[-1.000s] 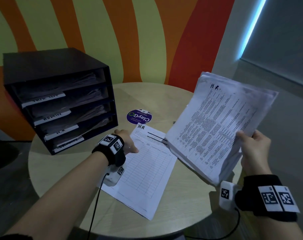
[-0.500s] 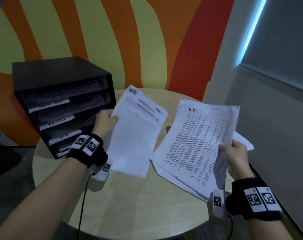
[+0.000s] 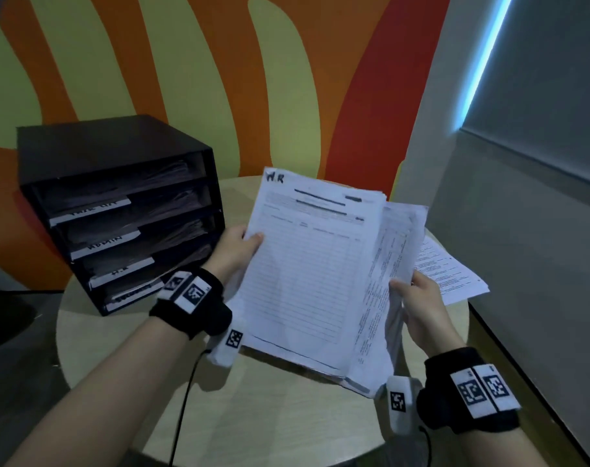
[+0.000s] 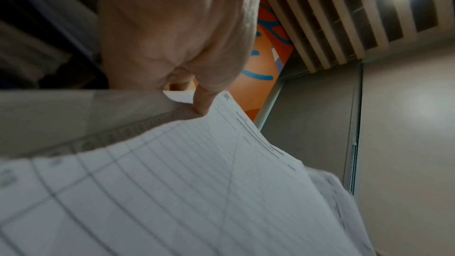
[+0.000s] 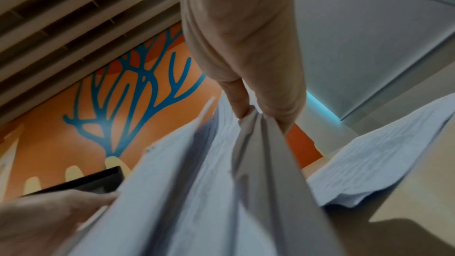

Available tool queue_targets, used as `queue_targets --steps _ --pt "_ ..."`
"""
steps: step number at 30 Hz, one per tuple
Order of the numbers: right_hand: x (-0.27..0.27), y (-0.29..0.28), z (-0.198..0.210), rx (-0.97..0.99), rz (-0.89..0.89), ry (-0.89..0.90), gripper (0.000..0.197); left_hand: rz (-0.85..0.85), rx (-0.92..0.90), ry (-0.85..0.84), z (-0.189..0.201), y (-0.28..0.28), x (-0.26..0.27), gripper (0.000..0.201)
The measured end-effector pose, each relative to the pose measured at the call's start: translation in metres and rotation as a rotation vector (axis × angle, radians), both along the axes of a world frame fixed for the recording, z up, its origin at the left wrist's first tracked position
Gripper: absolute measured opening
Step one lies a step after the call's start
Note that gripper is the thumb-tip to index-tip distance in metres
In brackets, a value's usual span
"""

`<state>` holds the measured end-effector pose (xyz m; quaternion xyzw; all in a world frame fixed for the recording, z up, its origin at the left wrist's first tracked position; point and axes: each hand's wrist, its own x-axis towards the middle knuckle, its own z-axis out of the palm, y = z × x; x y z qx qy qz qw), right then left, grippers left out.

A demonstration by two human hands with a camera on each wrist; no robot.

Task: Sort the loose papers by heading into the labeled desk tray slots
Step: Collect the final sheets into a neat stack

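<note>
Paper stack [image 3: 314, 274]: held above the round table [image 3: 280, 419] at centre of the head view, tilted up toward the camera. The top sheet is a ruled form with "H.R" handwritten at its 11 o'clock corner. Sheets at the 3 o'clock side of the stack are fanned and out of line.

Left hand [image 3: 234, 251]: at 9 o'clock of the stack, pinching its edge, thumb on the top sheet and fingers behind.

Right hand [image 3: 421, 308]: at 4 o'clock of the stack, thumb on the front of the fanned sheets. The right wrist view shows sheets pinched between thumb and fingers.

Desk tray [image 3: 121, 210]: black, four slots, standing on the table at 9 o'clock of the stack. Each slot holds papers and carries a white label strip; the wording cannot be read with certainty.

Further loose sheets [image 3: 452, 271]: lying on the table at 3 o'clock, partly behind the stack.
</note>
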<state>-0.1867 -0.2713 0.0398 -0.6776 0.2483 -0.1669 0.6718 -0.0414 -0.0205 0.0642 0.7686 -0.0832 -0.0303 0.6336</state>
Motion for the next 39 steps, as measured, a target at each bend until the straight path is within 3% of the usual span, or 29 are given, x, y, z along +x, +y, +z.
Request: queue_targets --steps 4,8,10,13,16,18,21,26,29,32,37,39 --pt "0.003 0.017 0.003 -0.052 0.073 -0.078 0.019 -0.111 -0.105 0.184 -0.027 -0.016 -0.003 0.023" --pt "0.007 0.034 0.004 -0.022 0.068 -0.177 0.037 -0.049 -0.148 0.201 -0.035 -0.022 -0.001 0.037" --pt "0.008 0.042 0.005 -0.077 0.109 -0.195 0.031 -0.032 -0.110 0.109 -0.027 -0.022 -0.005 0.035" --pt "0.016 0.051 0.007 -0.238 0.099 -0.158 0.031 -0.014 -0.067 -0.097 -0.005 -0.018 -0.010 0.016" --pt "0.023 0.061 0.024 -0.376 0.045 -0.230 0.033 0.015 -0.107 -0.299 0.018 -0.012 -0.012 0.019" --pt "0.026 0.068 0.039 -0.419 0.000 -0.327 0.022 0.040 -0.170 -0.399 0.031 -0.008 -0.013 0.011" --pt "0.032 0.076 0.043 -0.445 -0.006 -0.413 0.023 0.051 -0.199 -0.446 0.037 0.003 -0.009 0.021" --pt "0.041 0.079 0.000 -0.392 0.153 -0.126 0.024 -0.067 -0.070 -0.149 -0.004 0.025 0.003 0.025" --pt "0.044 0.073 -0.011 -0.386 0.193 -0.023 0.028 -0.087 -0.053 -0.138 -0.011 0.027 0.005 0.008" --pt "0.043 0.051 -0.014 -0.324 0.180 0.040 0.040 -0.075 -0.047 -0.138 -0.008 0.027 0.012 0.014" --pt "0.032 -0.007 -0.016 -0.577 0.128 0.339 0.046 -0.032 -0.026 0.062 -0.028 0.027 0.030 0.018" --pt "0.025 -0.024 -0.019 -0.579 0.156 0.460 0.045 -0.009 0.037 0.180 -0.050 0.030 0.038 0.027"
